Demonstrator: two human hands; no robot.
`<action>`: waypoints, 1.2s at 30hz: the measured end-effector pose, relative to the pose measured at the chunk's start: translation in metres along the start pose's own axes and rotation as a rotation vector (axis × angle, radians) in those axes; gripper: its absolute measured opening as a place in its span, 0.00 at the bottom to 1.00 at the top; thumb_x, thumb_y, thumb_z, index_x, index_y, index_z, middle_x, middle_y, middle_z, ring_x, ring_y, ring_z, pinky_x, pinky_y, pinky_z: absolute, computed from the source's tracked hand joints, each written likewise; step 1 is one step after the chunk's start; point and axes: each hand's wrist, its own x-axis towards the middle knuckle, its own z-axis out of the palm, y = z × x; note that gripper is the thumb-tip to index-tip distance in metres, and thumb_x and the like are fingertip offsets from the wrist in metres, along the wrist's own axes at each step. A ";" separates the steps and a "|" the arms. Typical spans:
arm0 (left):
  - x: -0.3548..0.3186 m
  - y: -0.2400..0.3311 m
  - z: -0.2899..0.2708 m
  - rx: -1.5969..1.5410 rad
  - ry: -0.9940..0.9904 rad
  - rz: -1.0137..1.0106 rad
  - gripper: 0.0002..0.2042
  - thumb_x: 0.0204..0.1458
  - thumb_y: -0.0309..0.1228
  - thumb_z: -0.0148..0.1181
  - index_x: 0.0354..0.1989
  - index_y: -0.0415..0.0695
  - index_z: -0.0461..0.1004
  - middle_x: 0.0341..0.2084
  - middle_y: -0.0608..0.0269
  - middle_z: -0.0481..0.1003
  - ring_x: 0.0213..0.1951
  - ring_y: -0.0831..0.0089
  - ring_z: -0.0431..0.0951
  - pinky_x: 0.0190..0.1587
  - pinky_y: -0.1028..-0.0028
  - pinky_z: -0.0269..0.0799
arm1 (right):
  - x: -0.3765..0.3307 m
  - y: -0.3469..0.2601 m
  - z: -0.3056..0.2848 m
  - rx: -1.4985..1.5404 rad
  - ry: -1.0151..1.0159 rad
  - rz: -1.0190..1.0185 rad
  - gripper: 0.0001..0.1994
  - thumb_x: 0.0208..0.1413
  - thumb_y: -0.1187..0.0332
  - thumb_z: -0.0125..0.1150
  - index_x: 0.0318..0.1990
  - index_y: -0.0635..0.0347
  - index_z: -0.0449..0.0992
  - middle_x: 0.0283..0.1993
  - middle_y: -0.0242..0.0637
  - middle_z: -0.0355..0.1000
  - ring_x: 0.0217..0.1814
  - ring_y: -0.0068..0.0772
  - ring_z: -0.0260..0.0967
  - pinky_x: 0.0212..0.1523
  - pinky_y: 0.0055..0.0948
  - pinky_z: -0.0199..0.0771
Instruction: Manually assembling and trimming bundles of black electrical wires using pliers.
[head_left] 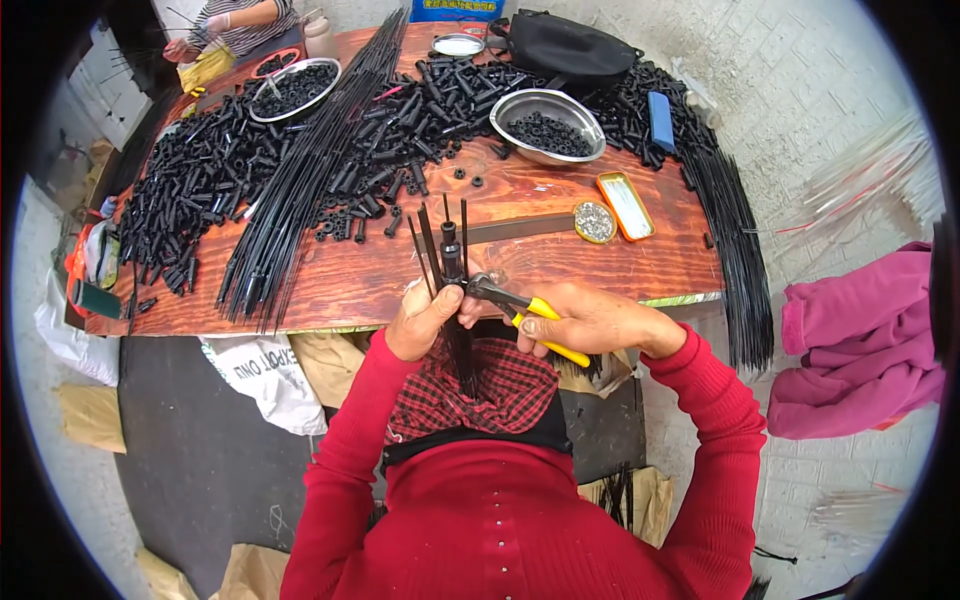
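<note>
1. My left hand holds a bunch of thin black rods. My fingers are wrapped tight around it, just in front of my chest and at the near edge of the bench.
2. The rods stick up like a little fan. A short black tube sits in the middle of them, near the top.
3. My right hand holds pliers with yellow handles. My fingers are closed around the handles. The metal tip of the pliers touches the bunch right by my left thumb.
4. I think this bunch is only partly put together. The rods are loose at the top and spread apart, so it does not look done.
5. I think lots of work is left. The bench has big heaps of black tubes on it, and a long pile of rods lies across the middle.
6. I cannot see any pile of done bunches, so I cannot tell how many are made.
7. The rods look thin, stiff and smooth. The tubes look like hard plastic, short and round.
8. Two shiny metal bowls hold small black rings: one bowl ahead of me, and one far bowl on the left.
9. A small orange tin lies open, with a round lid full of tiny silver bits beside it.
10. The bench is red-brown wood with dark lines in it.
11. My sleeves are soft red knit. A red checked cloth lies on my lap.
</note>
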 end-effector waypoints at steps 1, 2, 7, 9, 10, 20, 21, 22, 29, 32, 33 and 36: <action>0.000 0.000 0.001 -0.019 -0.009 -0.004 0.19 0.61 0.41 0.51 0.50 0.37 0.64 0.25 0.66 0.65 0.28 0.76 0.65 0.31 0.74 0.63 | -0.001 0.001 -0.001 -0.028 -0.003 -0.022 0.12 0.64 0.69 0.46 0.49 0.67 0.68 0.32 0.40 0.74 0.31 0.28 0.74 0.35 0.29 0.76; 0.001 0.000 0.001 -0.036 -0.018 -0.008 0.19 0.61 0.41 0.51 0.50 0.37 0.64 0.25 0.66 0.65 0.28 0.75 0.66 0.31 0.74 0.63 | -0.001 0.001 -0.002 -0.024 -0.004 -0.021 0.12 0.64 0.69 0.46 0.49 0.67 0.68 0.32 0.40 0.74 0.31 0.28 0.74 0.35 0.29 0.76; 0.004 -0.003 0.001 -0.048 -0.039 0.003 0.19 0.61 0.41 0.52 0.50 0.36 0.64 0.25 0.65 0.65 0.27 0.75 0.66 0.31 0.73 0.63 | -0.006 -0.004 -0.008 -0.116 -0.011 0.048 0.12 0.65 0.66 0.47 0.47 0.67 0.69 0.30 0.37 0.74 0.31 0.26 0.73 0.33 0.28 0.74; 0.005 -0.004 0.002 -0.054 -0.038 0.000 0.19 0.61 0.41 0.52 0.50 0.36 0.63 0.25 0.65 0.65 0.27 0.75 0.66 0.31 0.73 0.63 | -0.007 -0.003 -0.010 -0.149 -0.002 0.043 0.12 0.64 0.66 0.47 0.47 0.67 0.69 0.30 0.37 0.73 0.30 0.26 0.73 0.33 0.28 0.74; 0.005 -0.004 0.002 -0.058 -0.044 0.009 0.19 0.61 0.41 0.52 0.50 0.36 0.63 0.25 0.65 0.65 0.27 0.75 0.65 0.31 0.73 0.63 | -0.008 -0.003 -0.011 -0.187 0.007 0.037 0.12 0.64 0.66 0.47 0.47 0.68 0.69 0.30 0.36 0.73 0.29 0.26 0.72 0.32 0.28 0.73; 0.004 0.003 0.005 0.003 -0.061 -0.006 0.21 0.61 0.42 0.52 0.49 0.34 0.63 0.25 0.65 0.65 0.27 0.75 0.66 0.31 0.73 0.64 | -0.005 -0.012 -0.007 -0.179 0.010 0.002 0.11 0.63 0.69 0.51 0.46 0.70 0.70 0.33 0.37 0.75 0.33 0.26 0.73 0.36 0.27 0.74; 0.003 0.003 0.005 0.003 -0.060 -0.006 0.21 0.61 0.42 0.52 0.49 0.34 0.63 0.25 0.65 0.65 0.27 0.75 0.66 0.31 0.73 0.64 | -0.005 -0.012 -0.007 -0.197 0.005 -0.025 0.11 0.64 0.69 0.50 0.46 0.70 0.70 0.33 0.37 0.75 0.33 0.26 0.73 0.36 0.27 0.74; 0.003 0.004 0.004 0.006 -0.054 -0.007 0.21 0.61 0.42 0.52 0.48 0.33 0.63 0.24 0.65 0.65 0.27 0.75 0.65 0.31 0.73 0.64 | -0.005 -0.012 -0.007 -0.213 0.000 -0.053 0.11 0.64 0.68 0.50 0.46 0.70 0.70 0.34 0.37 0.75 0.33 0.25 0.73 0.36 0.27 0.74; 0.006 0.004 0.014 0.006 -0.040 -0.017 0.20 0.60 0.43 0.52 0.45 0.35 0.64 0.24 0.65 0.65 0.27 0.76 0.65 0.31 0.74 0.64 | -0.006 -0.006 -0.017 0.033 -0.099 0.047 0.11 0.63 0.68 0.47 0.45 0.66 0.71 0.32 0.36 0.74 0.30 0.25 0.72 0.31 0.26 0.75; 0.005 0.000 0.010 0.028 -0.020 -0.013 0.19 0.61 0.43 0.51 0.43 0.35 0.65 0.24 0.65 0.65 0.26 0.76 0.65 0.31 0.74 0.64 | -0.002 -0.008 -0.018 0.005 -0.091 0.099 0.13 0.64 0.65 0.46 0.39 0.68 0.72 0.30 0.36 0.73 0.28 0.23 0.71 0.29 0.25 0.74; 0.005 -0.001 0.011 0.053 0.004 -0.001 0.19 0.61 0.43 0.51 0.42 0.36 0.66 0.24 0.66 0.65 0.26 0.76 0.65 0.31 0.74 0.63 | -0.004 -0.008 -0.016 0.010 -0.086 0.100 0.13 0.64 0.65 0.46 0.39 0.68 0.72 0.30 0.36 0.73 0.28 0.23 0.71 0.29 0.25 0.74; 0.002 0.003 0.019 0.202 0.056 -0.003 0.19 0.62 0.43 0.49 0.44 0.35 0.66 0.24 0.65 0.66 0.27 0.76 0.66 0.32 0.74 0.65 | -0.008 -0.018 -0.012 0.057 -0.090 0.181 0.15 0.63 0.65 0.46 0.33 0.69 0.72 0.26 0.36 0.73 0.23 0.25 0.71 0.25 0.28 0.74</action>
